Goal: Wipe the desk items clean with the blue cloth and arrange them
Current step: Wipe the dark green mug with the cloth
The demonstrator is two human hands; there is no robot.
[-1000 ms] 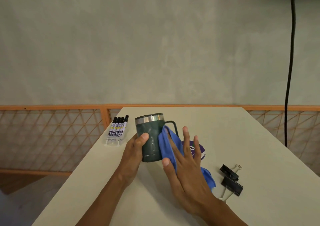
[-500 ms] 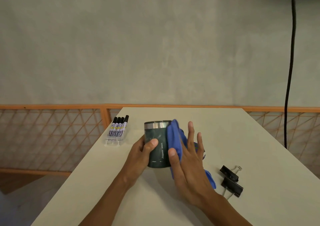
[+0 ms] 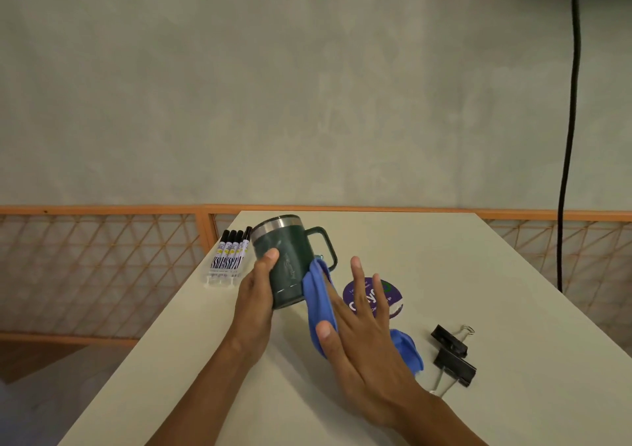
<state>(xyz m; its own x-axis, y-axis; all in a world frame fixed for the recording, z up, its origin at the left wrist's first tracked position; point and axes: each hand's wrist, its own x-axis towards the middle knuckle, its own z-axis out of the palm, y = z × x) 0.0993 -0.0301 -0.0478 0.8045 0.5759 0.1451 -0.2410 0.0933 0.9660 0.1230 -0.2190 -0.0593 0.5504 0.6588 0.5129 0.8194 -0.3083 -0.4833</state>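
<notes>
While the mug (image 3: 281,252) is tilted by the curled left grip (image 3: 254,297), baring its side, cloth (image 3: 318,293) is pressed there by the spread right grip (image 3: 364,336).

Dim, even indoor light, soft shadows, edges bowed, detail perhaps slightly soft.

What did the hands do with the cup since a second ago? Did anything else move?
The left hand turned the green mug and tipped it. Its rim now leans left toward the markers, and its handle shows again on the right. The right hand slid the blue cloth down the mug's side, near its base. More of the purple coaster shows. The left hand still grips the mug. The markers and binder clips stayed put.
</notes>
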